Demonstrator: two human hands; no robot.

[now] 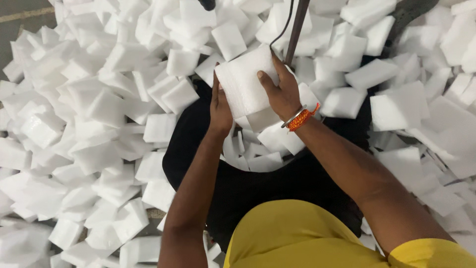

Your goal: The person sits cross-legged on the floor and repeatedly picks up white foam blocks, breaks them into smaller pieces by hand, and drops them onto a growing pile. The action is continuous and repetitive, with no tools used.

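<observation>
A white foam block (243,82) is held upright between both hands, just in front of a thin dark metal rod (296,31) with a black cable beside it. My left hand (219,106) presses the block's left edge. My right hand (281,92) grips its right side with the thumb on its face; an orange thread and a metal bangle (299,118) sit on that wrist. Small foam offcuts (258,149) lie on the dark cloth (248,188) over my lap below the block.
Heaps of white foam blocks (94,124) cover the floor to the left, behind and to the right (421,114). A strip of grey floor (20,20) shows at the top left. My yellow shirt (297,238) fills the bottom edge.
</observation>
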